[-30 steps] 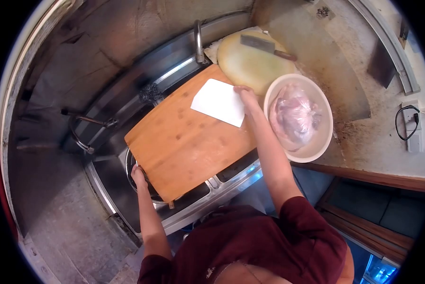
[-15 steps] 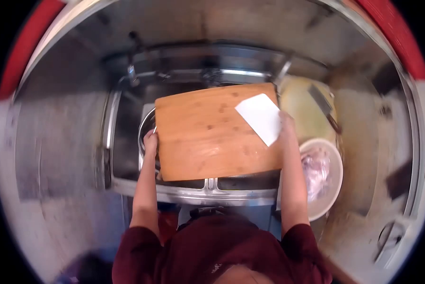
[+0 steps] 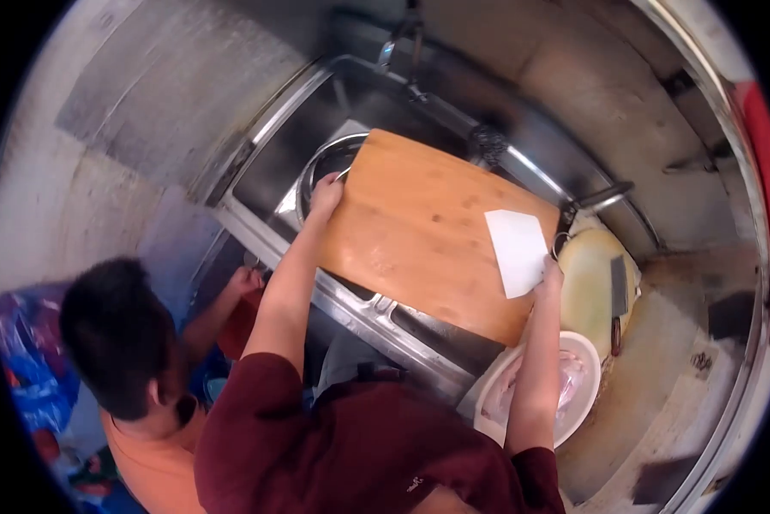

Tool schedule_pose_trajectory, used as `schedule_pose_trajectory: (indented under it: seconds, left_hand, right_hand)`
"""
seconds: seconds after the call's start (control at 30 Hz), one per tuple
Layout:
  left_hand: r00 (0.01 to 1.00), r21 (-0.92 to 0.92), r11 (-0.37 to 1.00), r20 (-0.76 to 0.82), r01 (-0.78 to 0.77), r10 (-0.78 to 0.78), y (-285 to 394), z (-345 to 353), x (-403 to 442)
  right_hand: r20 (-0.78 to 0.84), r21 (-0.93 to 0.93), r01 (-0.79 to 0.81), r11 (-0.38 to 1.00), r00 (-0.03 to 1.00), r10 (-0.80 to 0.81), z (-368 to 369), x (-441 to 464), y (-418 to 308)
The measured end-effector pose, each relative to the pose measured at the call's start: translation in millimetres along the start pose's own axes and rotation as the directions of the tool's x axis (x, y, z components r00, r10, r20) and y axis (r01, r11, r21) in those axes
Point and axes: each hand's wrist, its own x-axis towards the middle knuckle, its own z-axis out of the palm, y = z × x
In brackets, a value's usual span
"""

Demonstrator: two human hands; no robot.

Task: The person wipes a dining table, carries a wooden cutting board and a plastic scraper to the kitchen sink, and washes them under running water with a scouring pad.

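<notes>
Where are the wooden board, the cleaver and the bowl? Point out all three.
Wooden board (image 3: 410,248): head view, middle of its upper face.
Cleaver (image 3: 618,283): head view, on the blade.
Bowl (image 3: 591,374): head view, pale wall near the rim, on the right side of the picture.

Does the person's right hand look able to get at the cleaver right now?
Probably not without letting go: the right hand seems to grip the white sheet at the edge of the wooden cutting board. Otherwise, the cleaver lies close by, uncovered, on the yellowish board.
</notes>
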Motion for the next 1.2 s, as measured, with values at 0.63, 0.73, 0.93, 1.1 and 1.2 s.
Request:
schedule_pose_trajectory:
  seconds: [0.63,0.73,0.93,1.1,1.2]
  left_hand:
    - [0.999,-0.228,0.974,-0.043,-0.01,0.0,-9.4,2.4,-7.9]
    - [0.999,-0.256,0.966,0.007,0.032,-0.031,-8.0,1.1,-8.3]
    - [1.0,-0.325,0.946,0.015,0.013,-0.008,-24.2,0.6,2.2]
    - [0.999,-0.385,0.923,0.031,0.001,0.012,-20.6,-1.8,1.2]
    - [0.998,-0.425,0.905,0.058,0.005,0.021,-17.8,-3.6,-3.4]
  right_hand:
    - [0.001,0.045,0.114,0.992,0.993,-0.114,12.9,-82.3,-42.5]
    - [0.018,0.098,0.149,0.984,0.988,-0.151,-6.0,-73.9,-37.7]
    - [-0.075,0.005,0.328,0.945,0.942,-0.327,-13.1,-94.6,-42.0]
    - [0.011,-0.086,0.292,0.953,0.956,-0.292,-24.0,-77.7,-34.3]
    - [0.053,-0.248,0.204,0.947,0.979,-0.197,-22.8,-86.0,-32.4]
